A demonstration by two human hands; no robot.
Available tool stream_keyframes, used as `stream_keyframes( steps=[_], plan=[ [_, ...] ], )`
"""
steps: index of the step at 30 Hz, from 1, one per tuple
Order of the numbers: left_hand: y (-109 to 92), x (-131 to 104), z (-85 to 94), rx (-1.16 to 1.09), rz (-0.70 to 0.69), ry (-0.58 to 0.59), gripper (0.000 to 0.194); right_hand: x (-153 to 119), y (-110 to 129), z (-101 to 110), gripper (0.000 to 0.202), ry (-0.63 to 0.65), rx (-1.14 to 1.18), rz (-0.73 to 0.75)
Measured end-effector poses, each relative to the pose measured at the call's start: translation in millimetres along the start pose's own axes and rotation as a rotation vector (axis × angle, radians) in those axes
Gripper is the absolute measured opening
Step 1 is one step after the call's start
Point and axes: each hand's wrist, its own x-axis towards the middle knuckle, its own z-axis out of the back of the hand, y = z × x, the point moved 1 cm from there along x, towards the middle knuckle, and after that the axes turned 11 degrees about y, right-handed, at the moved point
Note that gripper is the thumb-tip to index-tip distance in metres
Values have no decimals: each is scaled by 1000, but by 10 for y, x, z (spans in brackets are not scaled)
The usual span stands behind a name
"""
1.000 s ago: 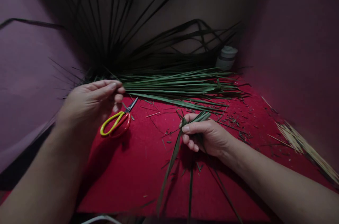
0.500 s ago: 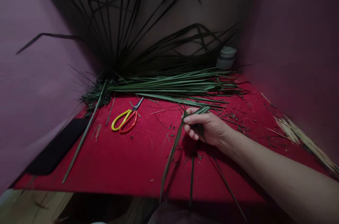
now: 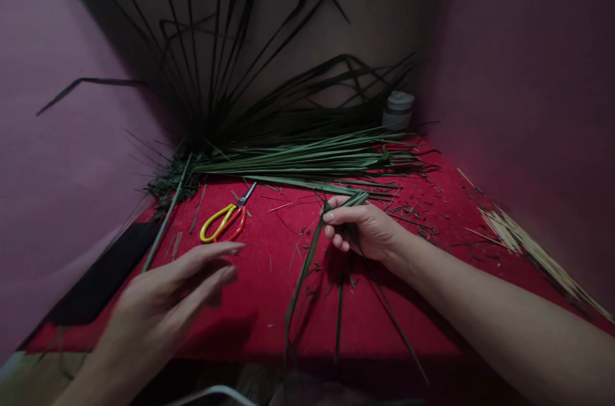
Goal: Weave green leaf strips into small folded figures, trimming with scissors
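Note:
Between the thumb and fingers of my right hand (image 3: 358, 227) is a bundle of folded green leaf strips (image 3: 354, 200). Long loose ends (image 3: 303, 271) of the strips hang down toward the table's front edge. My left hand (image 3: 175, 300) hovers at the lower left, fingers apart and slightly blurred, with nothing in it. Just beyond its fingertips lie scissors (image 3: 225, 217) with one yellow and one red handle, blades pointing away to the upper right. Part of the bundle is hidden by my right fingers.
Long green leaves (image 3: 298, 162) lie across the back of the red cloth (image 3: 259, 310). Dark fronds (image 3: 230, 54) fan upward behind them. A white jar (image 3: 398, 111) stands at the back; pale sticks (image 3: 533, 249) lie at right. A black flat object (image 3: 108, 275) rests at left.
My left hand has come into view from the lower left, near the scissors. My right hand still grips the leaf strips. The view has shifted slightly.

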Motion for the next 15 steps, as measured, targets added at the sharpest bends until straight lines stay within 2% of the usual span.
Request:
stream_keyframes(
  steps=[2, 4, 8, 12, 15],
  plan=[
    [-220, 251, -190, -86, -81, 152, 26, 2, 11, 9, 15, 3, 7, 20],
    [-359, 434, -352, -206, -159, 274, 26, 8, 26, 17, 14, 6, 14, 34],
    [-423, 637, -508, -310, -218, 368, 30, 26, 42, 31, 14, 12, 26, 33],
    [-402, 774, -480, -304, -160, 360, 32, 38, 33, 45, 15, 22, 18, 27],
    [-269, 706, -278, -154, -103, 210, 23, 30, 30, 52, 16, 6, 30, 21]
  ],
)
